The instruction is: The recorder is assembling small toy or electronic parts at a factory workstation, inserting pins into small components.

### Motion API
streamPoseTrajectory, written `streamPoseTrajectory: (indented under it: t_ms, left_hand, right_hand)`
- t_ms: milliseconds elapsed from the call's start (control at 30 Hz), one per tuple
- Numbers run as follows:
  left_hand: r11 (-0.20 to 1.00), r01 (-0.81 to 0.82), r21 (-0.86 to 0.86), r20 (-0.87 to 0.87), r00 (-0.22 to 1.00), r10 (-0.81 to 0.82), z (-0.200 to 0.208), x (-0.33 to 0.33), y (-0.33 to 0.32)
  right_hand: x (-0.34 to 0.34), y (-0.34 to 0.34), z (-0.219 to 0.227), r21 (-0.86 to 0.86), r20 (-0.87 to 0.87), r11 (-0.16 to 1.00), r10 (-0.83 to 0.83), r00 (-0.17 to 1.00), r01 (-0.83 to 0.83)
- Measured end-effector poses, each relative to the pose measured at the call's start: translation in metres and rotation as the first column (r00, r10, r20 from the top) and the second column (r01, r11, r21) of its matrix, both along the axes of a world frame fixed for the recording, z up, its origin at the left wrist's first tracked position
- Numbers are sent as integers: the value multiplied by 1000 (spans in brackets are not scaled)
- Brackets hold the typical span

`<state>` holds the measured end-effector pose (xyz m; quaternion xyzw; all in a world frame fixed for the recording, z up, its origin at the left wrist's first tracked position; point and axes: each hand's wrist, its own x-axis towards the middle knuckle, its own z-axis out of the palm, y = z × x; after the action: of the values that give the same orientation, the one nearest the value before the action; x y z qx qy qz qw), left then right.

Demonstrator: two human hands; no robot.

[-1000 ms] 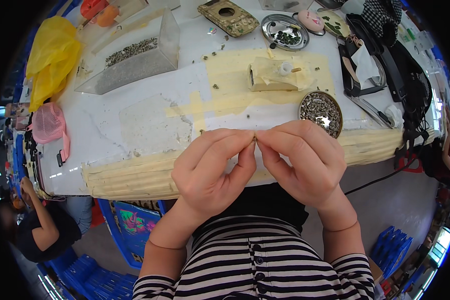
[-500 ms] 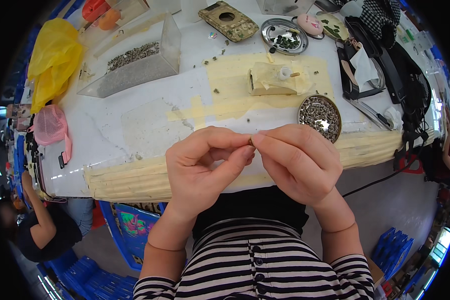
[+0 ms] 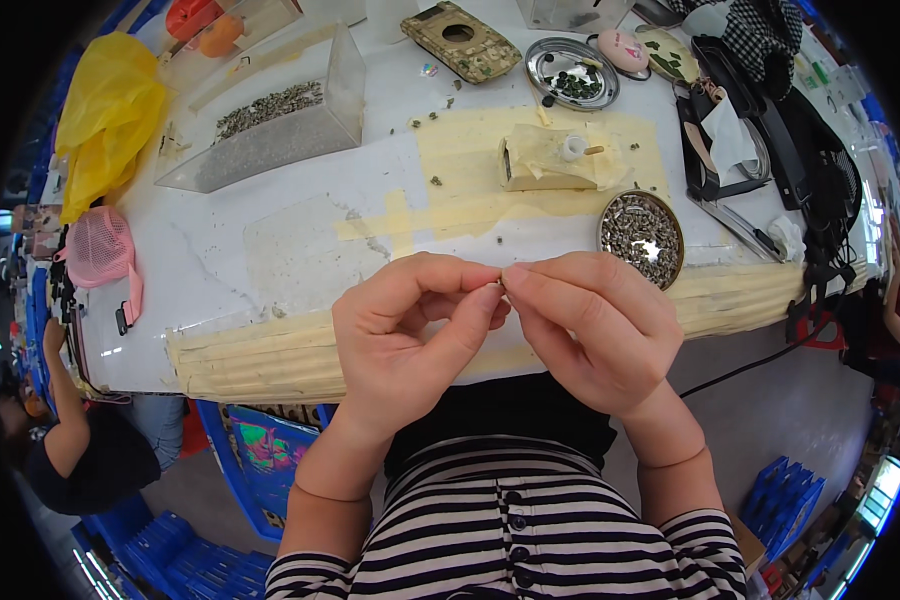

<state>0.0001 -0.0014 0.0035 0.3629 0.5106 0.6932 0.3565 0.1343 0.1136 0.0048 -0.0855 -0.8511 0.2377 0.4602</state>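
My left hand (image 3: 402,335) and my right hand (image 3: 602,325) meet fingertip to fingertip above the table's taped front edge. Both are closed in a pinch around something tiny between the tips, too small and too covered to name. Just past my right hand stands a round tin (image 3: 682,240) filled with small metallic parts. Farther back sits a block wrapped in masking tape (image 3: 530,170), with a white cup-like piece (image 3: 574,147) and a short tan stick on it.
A clear bin (image 3: 345,100) holding similar small parts stands at the back left. Behind are a camouflage-patterned model hull (image 3: 460,40) and a round metal dish (image 3: 610,88) with dark green bits. Tweezers (image 3: 735,225) lie at right. A co-worker's arm (image 3: 65,400) shows at far left.
My hands stay almost in place; the pinched fingertips shift slightly around the tiny piece. At far left, the co-worker's arm has moved a little.
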Motion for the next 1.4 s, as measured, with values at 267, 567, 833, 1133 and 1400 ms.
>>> streamPoseTrajectory:
  t_ms: [267, 567, 833, 1133, 1400]
  left_hand:
    - [950, -183, 255, -765, 562, 314, -4, 4, 7]
    - [959, -139, 247, -793, 540, 282, -6, 6, 11]
    - [960, -149, 238, -795, 537, 281, -6, 7, 10]
    - [960, -162, 229, -794, 539, 281, -7, 7, 9]
    - [969, -159, 189, -748, 616, 247, -2, 5, 8]
  right_hand:
    - [-1, -3, 5, -56, 54, 995, -74, 996, 77]
    - [8, 1, 4, 124, 118, 990, -87, 989, 73]
    - [10, -1, 9, 56, 161, 997, -56, 985, 48]
    - [7, -1, 8, 30, 143, 998, -52, 988, 48]
    - [-2, -8, 4, -96, 43, 990, -97, 994, 100]
